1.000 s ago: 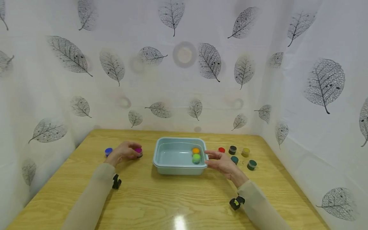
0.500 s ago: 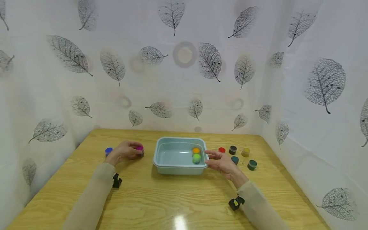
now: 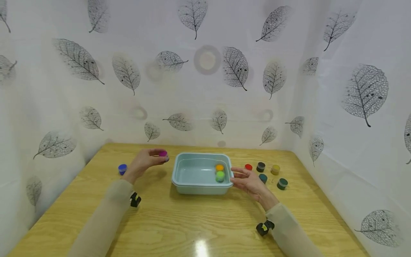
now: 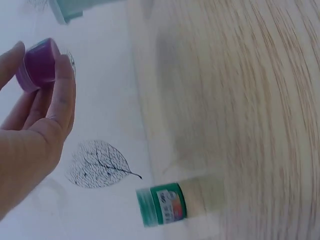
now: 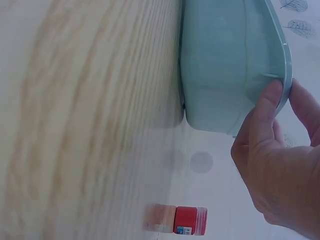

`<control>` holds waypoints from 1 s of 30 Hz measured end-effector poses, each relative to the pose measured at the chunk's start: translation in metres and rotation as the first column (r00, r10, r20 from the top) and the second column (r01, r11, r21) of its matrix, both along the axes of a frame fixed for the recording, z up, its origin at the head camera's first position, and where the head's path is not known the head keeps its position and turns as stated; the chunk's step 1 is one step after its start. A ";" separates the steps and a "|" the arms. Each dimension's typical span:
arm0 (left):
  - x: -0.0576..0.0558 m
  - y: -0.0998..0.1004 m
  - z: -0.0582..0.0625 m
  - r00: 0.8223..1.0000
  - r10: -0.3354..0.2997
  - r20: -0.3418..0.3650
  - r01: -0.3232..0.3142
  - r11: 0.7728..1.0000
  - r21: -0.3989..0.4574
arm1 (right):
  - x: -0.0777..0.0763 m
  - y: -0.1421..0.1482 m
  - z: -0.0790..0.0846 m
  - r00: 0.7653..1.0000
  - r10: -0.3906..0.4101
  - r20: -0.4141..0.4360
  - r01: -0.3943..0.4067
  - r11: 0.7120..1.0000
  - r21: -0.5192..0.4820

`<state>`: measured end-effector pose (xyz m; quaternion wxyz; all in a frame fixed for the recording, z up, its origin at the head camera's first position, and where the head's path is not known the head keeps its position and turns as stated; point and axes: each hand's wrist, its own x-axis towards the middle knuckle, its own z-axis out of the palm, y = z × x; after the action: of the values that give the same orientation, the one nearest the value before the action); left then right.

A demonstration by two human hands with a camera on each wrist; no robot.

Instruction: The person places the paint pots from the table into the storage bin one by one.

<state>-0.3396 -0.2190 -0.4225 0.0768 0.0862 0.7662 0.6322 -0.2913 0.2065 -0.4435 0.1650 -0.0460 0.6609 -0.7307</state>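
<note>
In the head view, my left hand (image 3: 142, 165) holds a small paint jar with a magenta lid (image 3: 163, 154) between thumb and fingers. It is raised above the table, left of a pale blue-green plastic tub (image 3: 201, 190). The left wrist view shows the same purple jar (image 4: 40, 65) tilted in the fingertips. My right hand (image 3: 252, 182) pinches the tub's right rim; in the right wrist view, the fingers (image 5: 265, 112) lie against the tub wall below the rim. Inside the tub, on its right side, stand an orange-lidded jar (image 3: 219, 167) and a light green one (image 3: 219, 176).
A blue jar (image 3: 122, 169) stands left on the wooden table (image 3: 192, 225). Right of the tub are red (image 3: 248, 167), black (image 3: 260, 166), yellow (image 3: 275, 169), teal (image 3: 263, 178) and dark green (image 3: 282, 184) jars. A leaf-print curtain (image 3: 205, 89) surrounds the table.
My left hand has lifted the magenta-lidded jar off the table and carried it up and to the right towards the tub. The right hand stays at the tub's rim.
</note>
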 end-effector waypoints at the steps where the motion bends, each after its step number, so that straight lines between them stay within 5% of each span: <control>1: 0.000 0.004 0.001 1.000 0.010 -0.006 -0.010 1.000 0.008 | 0.000 0.000 0.000 1.000 -0.002 0.001 0.002 1.000 -0.002; 9: 0.001 0.035 0.004 0.992 0.121 -0.038 -0.118 0.990 0.082 | 0.001 0.001 -0.001 1.000 -0.012 0.003 0.012 1.000 -0.017; 17: 0.004 0.059 0.010 0.989 0.147 -0.025 -0.145 0.988 0.043 | 0.002 0.000 -0.002 1.000 -0.019 0.016 0.019 0.999 -0.040; 30: 0.007 0.096 0.012 0.990 0.080 -0.119 -0.084 0.996 -0.029 | 0.003 -0.003 -0.005 0.998 -0.044 0.043 0.047 0.996 -0.077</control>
<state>-0.3326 -0.1232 -0.4110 0.0071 0.0905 0.7830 0.6153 -0.2887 0.2032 -0.4485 0.1601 -0.0222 0.6291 -0.7604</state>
